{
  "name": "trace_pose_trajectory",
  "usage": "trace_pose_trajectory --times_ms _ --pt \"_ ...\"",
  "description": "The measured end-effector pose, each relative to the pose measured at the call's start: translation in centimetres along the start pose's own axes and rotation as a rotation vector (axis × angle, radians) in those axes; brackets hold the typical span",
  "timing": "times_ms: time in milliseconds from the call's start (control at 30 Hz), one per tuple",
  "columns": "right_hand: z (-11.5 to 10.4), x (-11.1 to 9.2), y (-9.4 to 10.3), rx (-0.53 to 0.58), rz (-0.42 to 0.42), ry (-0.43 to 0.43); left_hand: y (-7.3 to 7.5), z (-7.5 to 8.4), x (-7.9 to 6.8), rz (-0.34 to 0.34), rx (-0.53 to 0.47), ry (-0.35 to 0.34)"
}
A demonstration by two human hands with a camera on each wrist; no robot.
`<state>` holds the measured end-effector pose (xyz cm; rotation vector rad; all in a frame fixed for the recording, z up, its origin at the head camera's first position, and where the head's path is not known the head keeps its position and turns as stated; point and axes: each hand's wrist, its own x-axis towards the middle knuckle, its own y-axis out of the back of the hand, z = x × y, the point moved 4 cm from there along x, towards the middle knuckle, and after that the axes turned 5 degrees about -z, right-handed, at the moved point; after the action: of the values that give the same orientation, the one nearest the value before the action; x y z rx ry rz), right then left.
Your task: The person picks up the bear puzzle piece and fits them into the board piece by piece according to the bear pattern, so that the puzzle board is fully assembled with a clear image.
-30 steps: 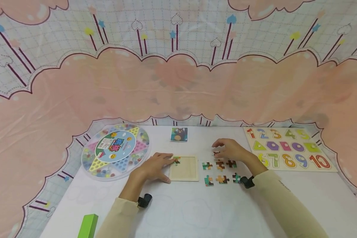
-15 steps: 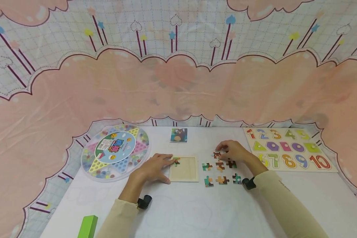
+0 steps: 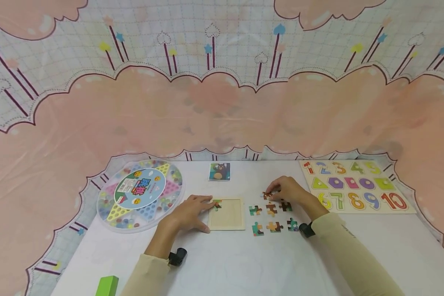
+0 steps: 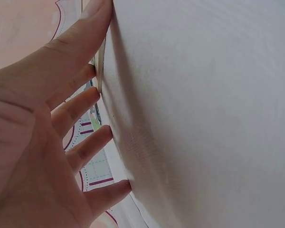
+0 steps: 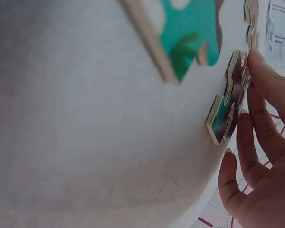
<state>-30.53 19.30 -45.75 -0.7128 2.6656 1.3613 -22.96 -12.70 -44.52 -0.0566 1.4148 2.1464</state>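
Puzzle piece (image 3: 265, 196), lower frame, right of centre | your right hand (image 3: 290, 192) pinches it; left hand (image 3: 188, 211) spread, touching wooden tray (image 3: 228, 218) | step: apparently pick-up | next: calls for clean lift

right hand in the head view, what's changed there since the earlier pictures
The right hand has drawn slightly to the right, its finger and thumb closing in on the brown face piece; whether they grip it is unclear. The left hand stays at the left edge of the wooden tray, and the bottom row of pieces lies as it was.
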Motion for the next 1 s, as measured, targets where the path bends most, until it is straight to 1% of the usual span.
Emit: trace_pose_trajectory --times_ms 167,333,567,800,1000 --pt "-0.2 0.1 -0.1 -0.016 0.001 -0.023 -0.1 0.0 -0.2 0.009 -0.019 -0.007" --pt "-0.6 0.1 0.0 -0.034 -0.004 -0.019 0.0 -0.1 -0.2 0.011 -0.012 -0.004" --pt "-1.1 0.1 0.0 -0.047 0.010 -0.010 -0.1 -0.3 -0.2 0.004 -0.016 0.003" --pt "-1.3 -0.2 0.2 -0.003 -0.042 -0.019 -0.1 -0.3 0.0 0.006 -0.016 -0.026" --pt "-1.6 -0.4 0.7 -0.035 -0.074 -0.007 0.0 -0.4 0.0 0.001 -0.010 -0.029"
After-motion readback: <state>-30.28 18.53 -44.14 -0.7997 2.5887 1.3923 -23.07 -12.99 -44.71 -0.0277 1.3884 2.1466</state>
